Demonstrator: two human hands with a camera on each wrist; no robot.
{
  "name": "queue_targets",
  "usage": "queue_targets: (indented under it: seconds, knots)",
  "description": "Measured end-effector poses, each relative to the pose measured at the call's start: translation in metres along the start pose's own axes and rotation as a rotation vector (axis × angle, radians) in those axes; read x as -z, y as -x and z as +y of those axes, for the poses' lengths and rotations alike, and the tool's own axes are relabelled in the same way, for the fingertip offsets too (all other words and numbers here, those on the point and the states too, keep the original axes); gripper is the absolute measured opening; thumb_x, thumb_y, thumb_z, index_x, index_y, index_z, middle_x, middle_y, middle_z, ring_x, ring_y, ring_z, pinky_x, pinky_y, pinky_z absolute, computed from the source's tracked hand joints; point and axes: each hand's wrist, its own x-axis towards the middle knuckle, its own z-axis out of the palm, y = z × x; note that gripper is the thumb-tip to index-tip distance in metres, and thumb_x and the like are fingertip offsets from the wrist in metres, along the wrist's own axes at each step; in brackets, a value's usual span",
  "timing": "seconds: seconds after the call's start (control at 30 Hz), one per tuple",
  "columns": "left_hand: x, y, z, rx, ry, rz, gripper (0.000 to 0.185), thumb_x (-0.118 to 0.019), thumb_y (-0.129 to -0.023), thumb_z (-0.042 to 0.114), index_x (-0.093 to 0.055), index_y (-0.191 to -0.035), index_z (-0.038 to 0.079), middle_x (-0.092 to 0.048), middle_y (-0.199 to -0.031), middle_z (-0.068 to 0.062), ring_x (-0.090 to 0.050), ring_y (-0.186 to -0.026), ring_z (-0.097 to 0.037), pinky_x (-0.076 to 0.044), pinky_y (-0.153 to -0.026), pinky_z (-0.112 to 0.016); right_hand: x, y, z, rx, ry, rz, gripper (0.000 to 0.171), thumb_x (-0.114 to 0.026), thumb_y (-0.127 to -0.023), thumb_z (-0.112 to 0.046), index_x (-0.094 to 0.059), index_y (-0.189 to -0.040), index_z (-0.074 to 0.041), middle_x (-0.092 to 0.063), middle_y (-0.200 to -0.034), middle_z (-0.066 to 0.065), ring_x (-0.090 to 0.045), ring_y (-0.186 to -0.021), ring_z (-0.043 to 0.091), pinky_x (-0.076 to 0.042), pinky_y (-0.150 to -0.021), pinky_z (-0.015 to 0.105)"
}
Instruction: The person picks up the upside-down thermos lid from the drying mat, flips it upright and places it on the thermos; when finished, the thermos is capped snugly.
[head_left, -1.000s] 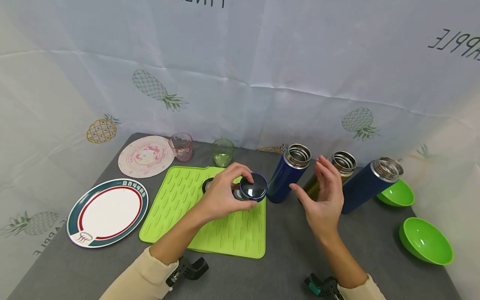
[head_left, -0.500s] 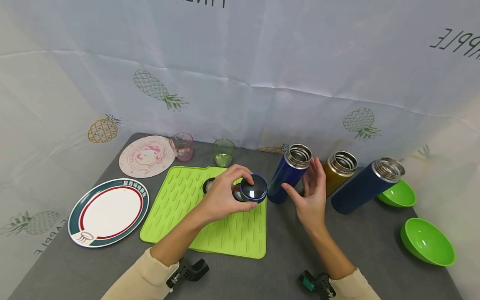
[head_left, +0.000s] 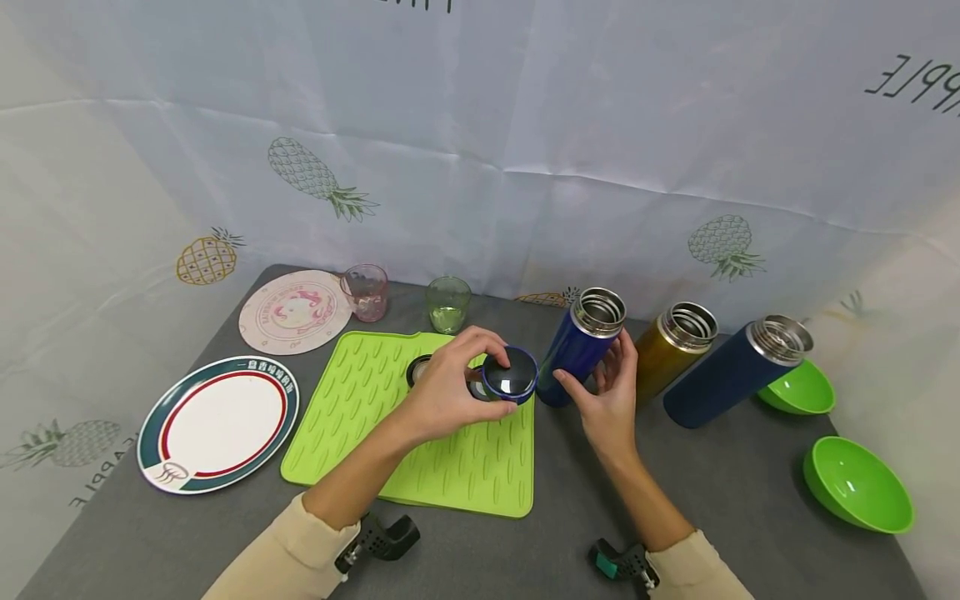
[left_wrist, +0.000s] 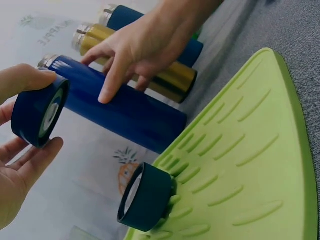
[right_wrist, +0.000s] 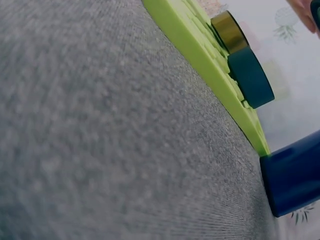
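The left hand (head_left: 446, 392) held one blue lid (head_left: 510, 375) in its curled fingers, just above the far right corner of the green mat (head_left: 390, 433). The right hand (head_left: 607, 400) was around the blue bottle (head_left: 581, 346), with the thumb on one side and the fingers resting on the other.

There were three tall bottles, all open on top: the blue one, a gold bottle (head_left: 671, 350) beside it, and a dark blue bottle (head_left: 738, 367) on the right. They stood close together on the gray table (head_left: 712, 500), just right of the mat.

Two more lids sat on the mat near the left hand: a dark lid (left_wrist: 147, 197) and a gold lid (right_wrist: 229, 30).

There were two green bowls (head_left: 855, 483) on the right side. There were two plates on the left, a white plate (head_left: 217, 425) and a pink plate (head_left: 292, 310). There were two small cups at the back, a pink cup (head_left: 365, 292) and a green cup (head_left: 447, 304).
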Motion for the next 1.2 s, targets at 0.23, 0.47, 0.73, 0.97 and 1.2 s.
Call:
queue_targets:
  seconds: [0.23,0.47,0.73,0.97,1.2]
  knots:
    - [0.002,-0.003,0.003,-0.009,0.01,0.004,0.038,-0.089,-0.074,0.013,-0.065,-0.105,0.013,-0.059,-0.129,-0.004,-0.06,-0.12,-0.022,-0.06,-0.087,-0.028,0.0,-0.004,-0.001,0.015,0.002,-0.014,0.106,-0.085,-0.074,0.009,-0.028,-0.157,-0.024,-0.046,-0.146,-0.003,-0.052,-0.133,0.012,-0.046,-0.106,0.012]
    - [0.004,-0.01,0.009,-0.03,0.001,0.026,0.039,-0.089,-0.074,0.014,-0.065,-0.105,0.015,-0.06,-0.128,-0.001,-0.06,-0.118,-0.02,-0.061,-0.084,-0.027,0.001,-0.01,-0.004,0.024,0.029,-0.043,0.106,-0.087,-0.071,0.01,-0.028,-0.154,-0.02,-0.047,-0.144,-0.002,-0.054,-0.13,0.013,-0.049,-0.101,0.011]
    - [0.017,-0.026,0.026,-0.076,0.045,0.044,0.038,-0.088,-0.077,0.013,-0.063,-0.106,0.014,-0.058,-0.126,0.0,-0.059,-0.117,-0.019,-0.061,-0.088,-0.031,0.008,-0.019,-0.012,0.075,0.125,-0.128,0.105,-0.088,-0.068,0.011,-0.031,-0.153,-0.01,-0.051,-0.14,0.002,-0.057,-0.125,0.012,-0.049,-0.099,0.009]
    - [0.029,-0.046,0.038,-0.121,0.079,0.087,0.041,-0.087,-0.079,0.014,-0.061,-0.11,0.012,-0.058,-0.123,-0.002,-0.057,-0.116,-0.018,-0.059,-0.093,-0.039,0.015,-0.029,-0.021,0.143,0.252,-0.241,0.103,-0.091,-0.069,0.004,-0.035,-0.154,-0.012,-0.052,-0.145,0.018,-0.059,-0.129,0.033,-0.05,-0.106,0.042]
    - [0.03,-0.06,0.039,-0.136,0.078,0.083,0.041,-0.086,-0.08,0.015,-0.06,-0.111,0.011,-0.059,-0.127,-0.004,-0.058,-0.121,-0.019,-0.058,-0.096,-0.041,0.019,-0.032,-0.025,0.113,0.276,-0.355,0.1,-0.09,-0.073,0.0,-0.035,-0.154,-0.014,-0.05,-0.15,0.017,-0.055,-0.133,0.04,-0.048,-0.107,0.061]
